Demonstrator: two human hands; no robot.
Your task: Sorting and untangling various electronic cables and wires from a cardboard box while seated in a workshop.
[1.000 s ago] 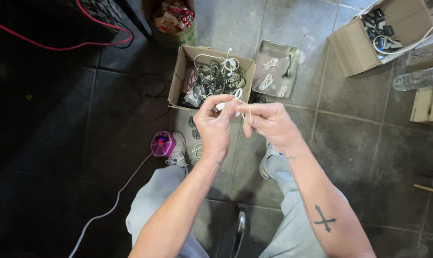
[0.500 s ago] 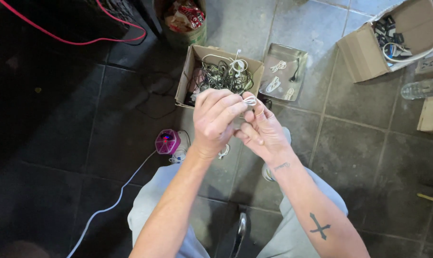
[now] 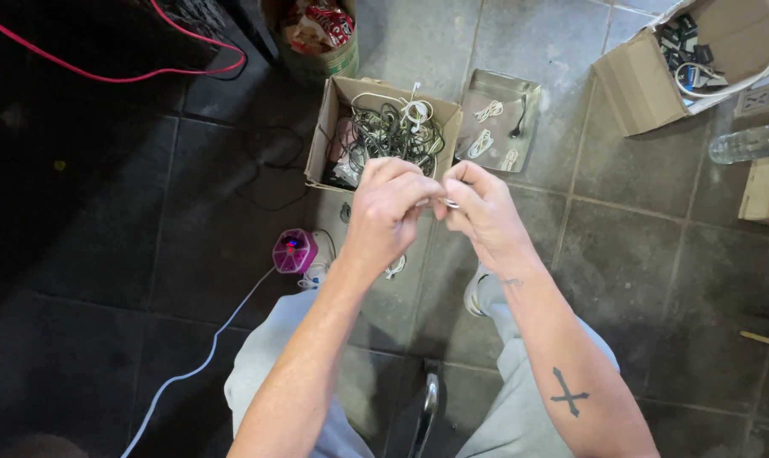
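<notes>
Hands meet above the grey stone-tile floor [image 3: 639, 254], over the near edge of an open brown cardboard box [image 3: 325, 136] packed with tangled grey and white cables [image 3: 393, 131]. My left hand [image 3: 389, 208] is curled, its fingers drawn together and pinched on a small coiled white cable [image 3: 446, 203], of which only a short pale loop shows between the two hands. My right hand [image 3: 482, 208] faces it, fingers bent and closed on the same coil from the other side; the fingertips of both hands are touching or just apart. How much of the coil lies inside the hands I cannot tell.

Surrounding items:
- Shallow rectangular metal tray [image 3: 520, 93], dull and smooth, just beside the box on its right, holding small bundled white cables [image 3: 486, 127].
- Second open cardboard box [image 3: 647, 85] at the upper right, holding dark small parts and a white cord.
- Clear plastic bottle [image 3: 749, 142] lying on its side near the right edge.
- Round magenta plastic device [image 3: 294, 251] on the floor beside my left forearm, with a white cord [image 3: 198, 369] trailing from that spot towards the lower left.
- Red cable [image 3: 113, 78] curving across the dark upper left floor.
- Cylindrical container [image 3: 317, 34] of red-and-white wrappers beyond the cable box.

My grey trousers [image 3: 266, 373] show below both forearms.
</notes>
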